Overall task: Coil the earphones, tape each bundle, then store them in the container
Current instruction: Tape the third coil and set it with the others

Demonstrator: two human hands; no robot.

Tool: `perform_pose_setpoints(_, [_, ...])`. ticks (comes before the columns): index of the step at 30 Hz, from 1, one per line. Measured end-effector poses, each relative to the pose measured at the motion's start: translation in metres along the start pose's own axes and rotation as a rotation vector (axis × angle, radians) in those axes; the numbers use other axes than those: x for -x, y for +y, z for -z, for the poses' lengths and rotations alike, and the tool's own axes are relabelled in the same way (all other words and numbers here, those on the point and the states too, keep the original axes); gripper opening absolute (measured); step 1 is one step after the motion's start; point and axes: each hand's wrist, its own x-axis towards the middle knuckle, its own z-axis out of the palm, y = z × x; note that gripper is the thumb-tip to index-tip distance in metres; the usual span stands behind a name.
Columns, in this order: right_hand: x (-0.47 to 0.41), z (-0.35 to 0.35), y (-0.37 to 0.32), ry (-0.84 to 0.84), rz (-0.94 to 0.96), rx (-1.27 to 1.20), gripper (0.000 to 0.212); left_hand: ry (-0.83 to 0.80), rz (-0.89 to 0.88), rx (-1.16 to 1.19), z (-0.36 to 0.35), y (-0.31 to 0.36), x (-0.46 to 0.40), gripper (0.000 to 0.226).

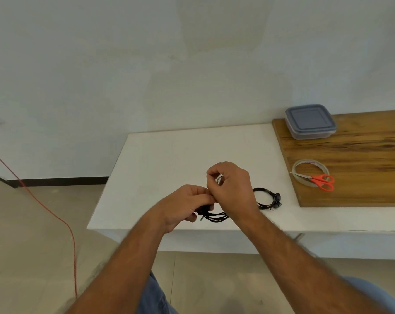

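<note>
Both hands, left (187,205) and right (231,186), pinch the black earphone coil (215,216), largely hiding it.

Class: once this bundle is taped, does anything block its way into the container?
Yes. The container on the wooden board has its lid on. The table between the bundle and it looks bare.

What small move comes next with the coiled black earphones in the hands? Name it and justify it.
Probably wrap the piece of tape around the coil. The left hand grips the coiled black earphones, and the right hand pinches what looks like a whitish strip above them. The grey-lidded plastic container is closed, so storing comes later.
</note>
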Motion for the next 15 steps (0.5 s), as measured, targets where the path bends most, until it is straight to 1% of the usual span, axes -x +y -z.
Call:
perform_pose_setpoints(4, [-0.005,-0.003,0.003,0.032,-0.033,0.045,0.01,0.156,-0.124,-0.158,-0.01,-0.002,0.004,0.021])
perform_pose_setpoints(9, [-0.01,0.0,0.005,0.102,-0.205,-0.11,0.012,0.329,-0.24,-0.267,-0.017,-0.013,0.006,0.012])
perform_pose_setpoints(12, [-0.012,-0.003,0.005,0.11,-0.242,-0.144,0.012,0.417,-0.277,-0.343,-0.021,-0.015,0.003,0.013])
perform_pose_setpoints(15, [-0.015,-0.007,0.007,0.114,-0.255,-0.138,0.012,0.499,-0.29,-0.358,-0.023,-0.017,-0.003,0.013])
